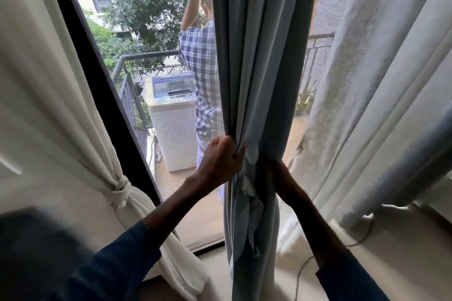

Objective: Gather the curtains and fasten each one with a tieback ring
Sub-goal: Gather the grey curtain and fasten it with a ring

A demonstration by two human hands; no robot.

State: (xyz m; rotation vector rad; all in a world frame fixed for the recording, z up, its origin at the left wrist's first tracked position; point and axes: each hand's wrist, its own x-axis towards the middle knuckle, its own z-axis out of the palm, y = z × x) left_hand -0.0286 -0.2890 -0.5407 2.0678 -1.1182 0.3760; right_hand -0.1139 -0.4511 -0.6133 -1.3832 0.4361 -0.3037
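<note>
both hands (221,161) gripping gathered blue curtain (261,56), white curtain (73,117) tied

The pale indoor floor (283,286) carries a thin dark cable (297,281) at the right. The balcony floor (195,203) supports a washing machine (176,134).

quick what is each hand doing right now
Left hand: grips the blue curtain at its edge.
Right hand: wrapped round the same curtain, gripping it.

No legible text, label or number anywhere, even on the washing machine (175,129) outside.
</note>
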